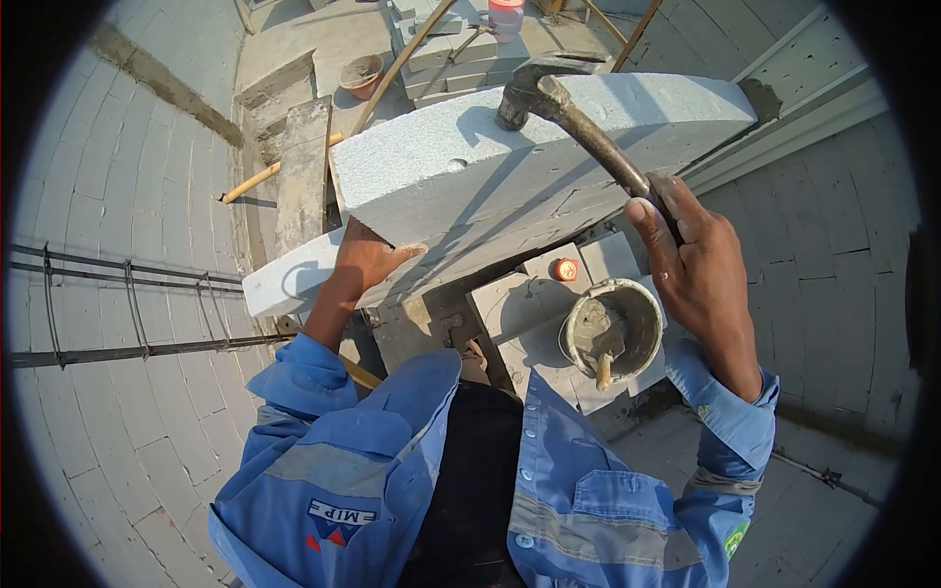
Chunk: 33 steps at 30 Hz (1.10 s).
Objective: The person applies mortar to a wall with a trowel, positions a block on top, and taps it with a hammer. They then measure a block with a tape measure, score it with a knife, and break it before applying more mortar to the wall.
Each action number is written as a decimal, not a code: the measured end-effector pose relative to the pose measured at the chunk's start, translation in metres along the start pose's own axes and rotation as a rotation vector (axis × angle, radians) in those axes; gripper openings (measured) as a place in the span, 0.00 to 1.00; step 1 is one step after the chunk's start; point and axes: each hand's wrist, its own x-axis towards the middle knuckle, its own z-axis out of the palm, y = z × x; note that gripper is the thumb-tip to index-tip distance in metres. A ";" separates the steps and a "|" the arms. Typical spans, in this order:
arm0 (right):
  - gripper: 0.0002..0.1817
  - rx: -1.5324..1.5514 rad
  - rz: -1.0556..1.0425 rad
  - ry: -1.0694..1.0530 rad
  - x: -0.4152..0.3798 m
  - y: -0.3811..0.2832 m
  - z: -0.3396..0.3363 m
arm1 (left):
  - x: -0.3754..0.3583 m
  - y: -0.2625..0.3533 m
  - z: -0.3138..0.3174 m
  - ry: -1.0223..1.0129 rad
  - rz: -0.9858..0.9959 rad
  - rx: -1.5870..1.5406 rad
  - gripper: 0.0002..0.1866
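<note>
My right hand (pixel 701 260) is closed round the handle of a claw hammer (pixel 588 132). The hammer's head is over the top face of a pale block (pixel 421 157) in a wall that crosses the view. Against the left end of that block rests my left hand (pixel 368 260), its thumb stretched along the near face and its other fingers hidden behind the edge. Below the wall, a bucket of grey mortar (pixel 613 328) with a trowel (pixel 604 367) in it stands on pale blocks, beside a small red-capped item (pixel 566 269).
Rebar (pixel 137 348) juts in from the left above a lower block course (pixel 284 284). Behind the wall are a wooden plank (pixel 304 167), a bamboo pole (pixel 253 183), a small bucket (pixel 362 74), stacked blocks (pixel 441 54) and a clear container with a pinkish lid (pixel 506 18).
</note>
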 end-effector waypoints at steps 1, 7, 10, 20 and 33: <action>0.20 -0.001 0.022 0.007 -0.003 0.002 0.000 | 0.002 0.000 -0.001 -0.011 0.021 0.003 0.37; 0.17 0.365 0.096 0.175 -0.058 0.045 0.025 | -0.006 0.009 -0.005 0.057 0.004 -0.158 0.31; 0.19 0.542 0.265 0.149 -0.117 0.066 0.073 | -0.007 0.010 -0.005 0.054 -0.062 -0.247 0.29; 0.34 0.544 1.194 -0.517 -0.382 0.121 0.306 | -0.007 -0.003 0.003 0.173 0.001 -0.283 0.29; 0.22 1.252 1.904 0.513 -0.490 0.208 0.414 | 0.003 -0.027 0.003 0.200 -0.163 -0.135 0.31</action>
